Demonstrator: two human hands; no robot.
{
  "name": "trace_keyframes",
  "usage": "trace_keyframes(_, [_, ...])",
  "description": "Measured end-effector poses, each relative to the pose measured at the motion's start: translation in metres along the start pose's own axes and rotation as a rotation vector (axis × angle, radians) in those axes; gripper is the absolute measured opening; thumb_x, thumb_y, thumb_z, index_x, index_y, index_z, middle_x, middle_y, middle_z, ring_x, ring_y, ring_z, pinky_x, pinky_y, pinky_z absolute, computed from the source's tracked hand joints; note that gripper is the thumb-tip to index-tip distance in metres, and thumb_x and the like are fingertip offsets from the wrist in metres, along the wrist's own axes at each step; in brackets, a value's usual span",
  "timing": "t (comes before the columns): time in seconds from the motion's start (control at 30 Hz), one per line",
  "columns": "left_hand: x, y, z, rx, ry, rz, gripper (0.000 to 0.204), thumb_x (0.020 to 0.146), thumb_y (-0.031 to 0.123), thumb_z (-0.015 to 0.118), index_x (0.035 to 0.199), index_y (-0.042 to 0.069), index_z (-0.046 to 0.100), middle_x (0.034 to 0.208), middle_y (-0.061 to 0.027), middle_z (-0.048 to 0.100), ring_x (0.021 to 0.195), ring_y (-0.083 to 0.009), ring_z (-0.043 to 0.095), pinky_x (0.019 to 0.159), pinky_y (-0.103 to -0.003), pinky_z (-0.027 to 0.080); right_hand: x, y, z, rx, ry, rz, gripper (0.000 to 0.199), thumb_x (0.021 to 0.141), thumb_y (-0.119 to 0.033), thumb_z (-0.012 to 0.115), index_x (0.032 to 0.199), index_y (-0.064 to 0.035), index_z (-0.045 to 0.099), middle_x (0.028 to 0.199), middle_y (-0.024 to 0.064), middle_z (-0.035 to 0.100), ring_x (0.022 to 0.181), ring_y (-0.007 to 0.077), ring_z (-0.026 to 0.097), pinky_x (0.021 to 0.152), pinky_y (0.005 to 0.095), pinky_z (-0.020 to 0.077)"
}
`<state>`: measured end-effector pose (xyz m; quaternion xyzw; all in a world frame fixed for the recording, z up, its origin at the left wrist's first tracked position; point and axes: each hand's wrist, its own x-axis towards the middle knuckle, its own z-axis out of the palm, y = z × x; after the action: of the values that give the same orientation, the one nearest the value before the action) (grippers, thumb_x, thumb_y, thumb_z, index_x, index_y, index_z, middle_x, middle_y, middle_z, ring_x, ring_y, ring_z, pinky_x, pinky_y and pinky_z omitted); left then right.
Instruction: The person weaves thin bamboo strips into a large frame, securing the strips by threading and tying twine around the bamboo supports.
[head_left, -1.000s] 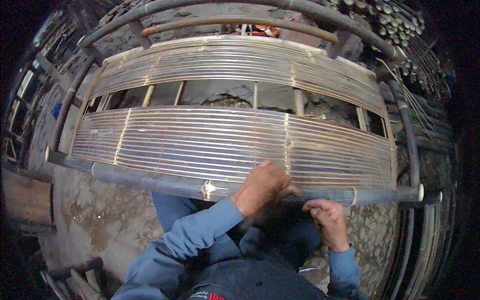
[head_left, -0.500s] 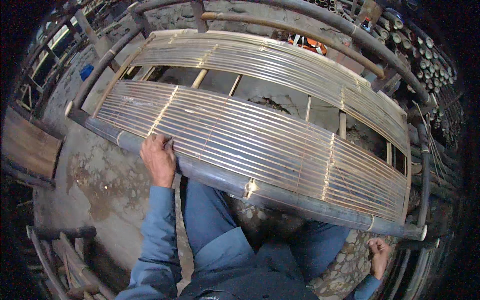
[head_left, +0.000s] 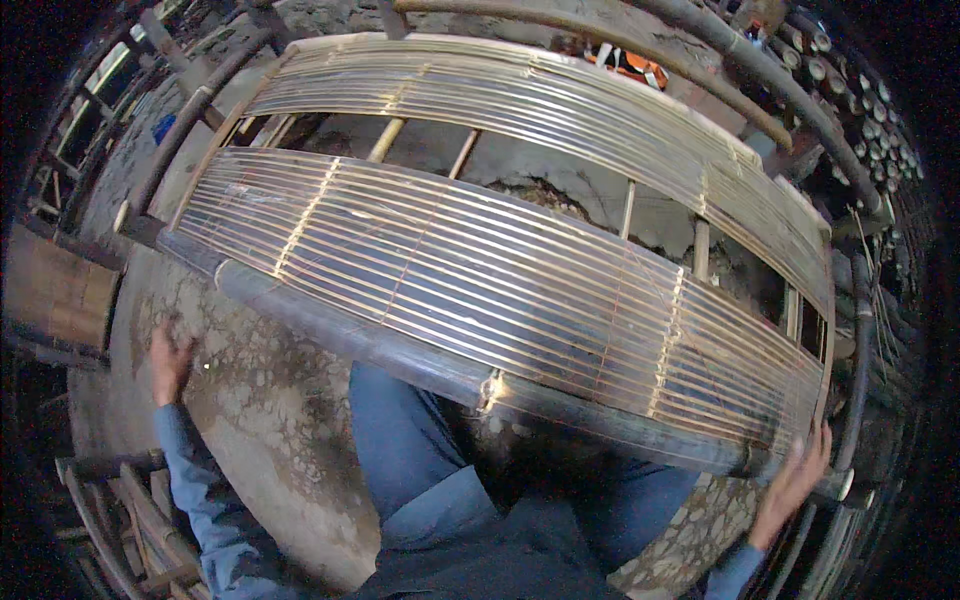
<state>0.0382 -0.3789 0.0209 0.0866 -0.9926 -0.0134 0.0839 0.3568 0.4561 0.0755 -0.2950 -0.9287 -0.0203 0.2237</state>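
In front of my knees lies a bamboo bench or bed frame, with a front panel of thin parallel bamboo slats (head_left: 480,290) tied by pale cross lashings. A thick dark bamboo pole (head_left: 350,333) runs along its near edge, with a broken-looking pale joint (head_left: 491,391) about midway. My left hand (head_left: 172,362) is off the frame to the left, above the floor, fingers apart and holding nothing. At the right end of the pole, my right hand (head_left: 800,470) has its fingers stretched out along the frame's corner. It is slightly blurred and seems to touch the corner.
Beyond a gap with cross-bars lies a second slatted strip (head_left: 480,85). Bamboo rails (head_left: 760,70) rise behind it. Stacked bamboo poles (head_left: 880,130) fill the far right. A brown board (head_left: 60,300) stands at left, and an orange object (head_left: 630,65) lies behind the frame.
My left hand has let go of the front slats and swung left, away from the frame. My right hand has risen from beside my knee to the right corner, its fingers straightening.
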Motion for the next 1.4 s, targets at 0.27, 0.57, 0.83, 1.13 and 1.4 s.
trace_keyframes(0.27, [0.057, 0.24, 0.036, -0.215, 0.082, 0.503, 0.057, 0.103, 0.037, 0.049, 0.155, 0.016, 0.038, 0.161, -0.0151, 0.034, 0.15, -0.0345, 0.029, 0.121, -0.048, 0.022, 0.033, -0.156, 0.121, -0.008, -0.415, -0.164, 0.07, 0.101, -0.041, 0.046, 0.161, -0.0136, 0.024, 0.166, 0.0183, 0.017, 0.152, 0.0441, 0.014, 0.12, 0.0608, 0.0102])
trace_keyframes(0.57, [0.058, 0.271, 0.046, -0.061, -0.128, 0.414, 0.069, 0.102, 0.051, 0.043, 0.161, 0.02, 0.025, 0.165, -0.0129, 0.024, 0.152, -0.0356, 0.021, 0.119, -0.056, 0.016, 0.042, -0.154, 0.119, 0.001, -0.488, -0.154, 0.073, 0.099, -0.045, 0.046, 0.16, -0.0114, 0.025, 0.165, 0.0193, 0.018, 0.152, 0.0437, 0.012, 0.118, 0.0626, 0.0099])
trace_keyframes(0.83, [0.069, 0.275, 0.036, 0.022, -0.232, 0.355, 0.078, 0.096, 0.045, 0.049, 0.162, 0.015, 0.02, 0.166, -0.0158, 0.018, 0.152, -0.0399, 0.016, 0.116, -0.062, 0.014, 0.055, -0.152, 0.115, -0.003, -0.505, -0.126, 0.079, 0.096, -0.055, 0.048, 0.159, -0.0113, 0.028, 0.165, 0.0206, 0.019, 0.151, 0.0438, 0.015, 0.118, 0.0641, 0.0089])
trace_keyframes(1.13, [0.072, 0.285, 0.028, -0.046, -0.27, 0.347, 0.08, 0.093, 0.041, 0.054, 0.161, 0.013, 0.021, 0.166, -0.0182, 0.018, 0.152, -0.041, 0.014, 0.117, -0.061, 0.011, 0.054, -0.146, 0.115, -0.009, -0.468, -0.152, 0.081, 0.094, -0.056, 0.052, 0.159, -0.0143, 0.028, 0.164, 0.0196, 0.021, 0.15, 0.0444, 0.017, 0.117, 0.0648, 0.0124])
trace_keyframes(1.4, [0.074, 0.281, 0.019, -0.044, -0.237, 0.34, 0.08, 0.094, 0.041, 0.056, 0.159, 0.009, 0.023, 0.165, -0.0216, 0.018, 0.151, -0.043, 0.015, 0.117, -0.061, 0.01, 0.064, -0.158, 0.108, -0.079, -0.542, -0.099, 0.082, 0.09, -0.055, 0.059, 0.157, -0.0152, 0.033, 0.164, 0.0185, 0.024, 0.151, 0.0421, 0.018, 0.12, 0.0624, 0.0117])
